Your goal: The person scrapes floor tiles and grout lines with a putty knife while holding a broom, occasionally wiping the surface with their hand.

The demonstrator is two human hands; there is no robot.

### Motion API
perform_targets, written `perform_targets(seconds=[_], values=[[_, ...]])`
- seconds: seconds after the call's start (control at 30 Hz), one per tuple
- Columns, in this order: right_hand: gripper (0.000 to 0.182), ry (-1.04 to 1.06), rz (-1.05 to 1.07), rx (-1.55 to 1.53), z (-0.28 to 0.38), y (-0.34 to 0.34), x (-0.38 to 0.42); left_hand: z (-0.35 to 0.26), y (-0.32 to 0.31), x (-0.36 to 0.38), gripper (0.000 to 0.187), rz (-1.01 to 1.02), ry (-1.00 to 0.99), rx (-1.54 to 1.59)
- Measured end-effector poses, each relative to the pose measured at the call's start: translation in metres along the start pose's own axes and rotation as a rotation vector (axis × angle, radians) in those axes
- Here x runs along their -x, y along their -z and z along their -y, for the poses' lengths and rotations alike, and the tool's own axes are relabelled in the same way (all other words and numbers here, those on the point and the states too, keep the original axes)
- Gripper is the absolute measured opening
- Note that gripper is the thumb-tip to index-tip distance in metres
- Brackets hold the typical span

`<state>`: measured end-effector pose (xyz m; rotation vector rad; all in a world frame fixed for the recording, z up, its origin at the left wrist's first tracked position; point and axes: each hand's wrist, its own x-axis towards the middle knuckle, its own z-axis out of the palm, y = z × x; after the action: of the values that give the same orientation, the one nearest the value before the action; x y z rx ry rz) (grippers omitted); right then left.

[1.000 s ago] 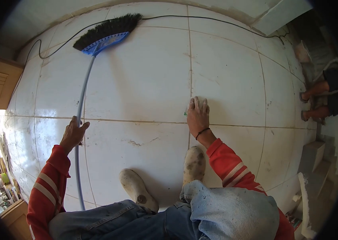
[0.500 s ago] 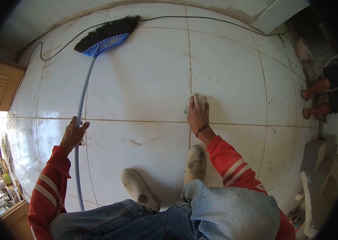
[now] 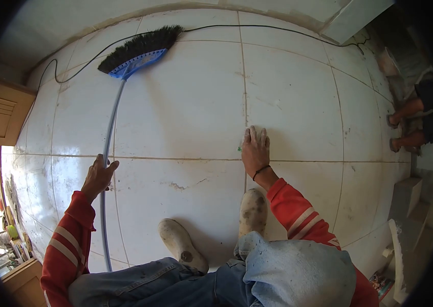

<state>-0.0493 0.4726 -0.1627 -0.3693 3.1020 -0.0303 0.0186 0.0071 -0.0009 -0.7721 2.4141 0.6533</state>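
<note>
My left hand (image 3: 99,176) is wrapped round the grey handle of a broom (image 3: 114,110), left of my boots. The broom's blue head and black bristles lie on the tiles at the upper left. My right hand (image 3: 256,151) rests on the white tiled floor (image 3: 191,112) at a grout joint, palm down, its fingers apart and powdered with dust. A small green bit (image 3: 239,149) shows beside it; whatever is under the palm is hidden.
A black cable (image 3: 216,25) runs along the far wall. A wooden door (image 3: 1,110) stands at the left. Another person's legs (image 3: 408,112) are at the right, above grey blocks (image 3: 406,197). My boots (image 3: 252,212) stand on the floor.
The whole view has shifted slightly, with the floor and broom a little lower. Both hands keep nearly the same places, the left still round the handle.
</note>
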Motion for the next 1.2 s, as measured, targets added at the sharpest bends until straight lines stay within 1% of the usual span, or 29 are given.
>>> perform_targets(seconds=[0.07, 0.1, 0.17, 0.27, 0.33, 0.4, 0.47, 0.57, 0.6, 0.67, 0.77, 0.87, 0.93, 0.97, 1.07, 1.1, 1.17, 1.2], values=[[0.056, -0.05, 0.071, 0.054, 0.006, 0.006, -0.001, 0.002, -0.004, 0.002, 0.062, -0.031, -0.024, -0.033], [0.056, -0.055, 0.08, 0.057, 0.003, 0.002, 0.009, -0.004, -0.002, 0.001, 0.065, 0.025, 0.019, -0.04], [0.051, -0.015, -0.038, 0.03, -0.003, -0.01, 0.012, -0.009, -0.002, 0.005, 0.065, 0.014, 0.021, -0.021], [0.052, -0.001, -0.077, -0.028, -0.009, -0.025, 0.014, -0.003, 0.001, 0.003, 0.07, 0.027, 0.028, -0.007], [0.053, 0.022, -0.087, -0.049, -0.017, -0.025, -0.012, -0.001, -0.004, 0.002, 0.065, -0.014, 0.01, -0.024], [0.053, 0.045, -0.112, -0.074, -0.022, -0.02, -0.019, -0.004, -0.007, 0.001, 0.063, 0.0, 0.028, -0.034], [0.052, 0.036, 0.01, -0.022, -0.021, -0.011, -0.022, -0.005, -0.001, 0.003, 0.062, -0.01, 0.052, -0.037], [0.05, 0.001, -0.007, -0.009, -0.013, -0.015, -0.011, -0.006, -0.001, 0.005, 0.058, -0.013, 0.009, 0.01], [0.05, 0.004, -0.001, -0.009, -0.012, -0.014, -0.022, -0.004, -0.001, 0.003, 0.058, -0.009, 0.014, 0.011], [0.05, 0.0, -0.061, 0.002, -0.012, -0.012, -0.038, 0.001, -0.004, -0.003, 0.058, 0.034, 0.027, -0.037], [0.049, -0.003, -0.03, 0.06, -0.011, -0.01, -0.036, 0.004, -0.006, -0.006, 0.061, 0.017, 0.019, -0.025], [0.047, -0.004, -0.035, 0.027, -0.011, -0.015, -0.03, 0.011, -0.007, -0.014, 0.062, 0.004, 0.004, -0.014], [0.048, 0.006, -0.045, 0.035, -0.014, -0.014, -0.054, 0.006, -0.009, -0.009, 0.062, 0.016, 0.012, 0.007], [0.048, 0.006, -0.07, 0.04, -0.016, -0.013, -0.059, 0.008, -0.008, -0.014, 0.065, 0.068, 0.048, -0.017], [0.049, -0.007, -0.036, 0.088, -0.011, -0.008, -0.058, 0.014, -0.01, -0.017, 0.068, 0.018, 0.011, -0.009], [0.049, -0.002, -0.047, 0.087, -0.009, -0.008, -0.06, 0.008, -0.006, -0.015, 0.069, 0.05, 0.054, 0.005], [0.049, -0.018, -0.058, 0.077, -0.009, -0.013, -0.055, 0.012, -0.006, -0.017, 0.068, 0.027, 0.047, -0.001], [0.049, -0.011, -0.05, 0.081, -0.01, -0.013, -0.065, 0.014, -0.009, -0.017, 0.067, 0.011, 0.04, -0.011]])
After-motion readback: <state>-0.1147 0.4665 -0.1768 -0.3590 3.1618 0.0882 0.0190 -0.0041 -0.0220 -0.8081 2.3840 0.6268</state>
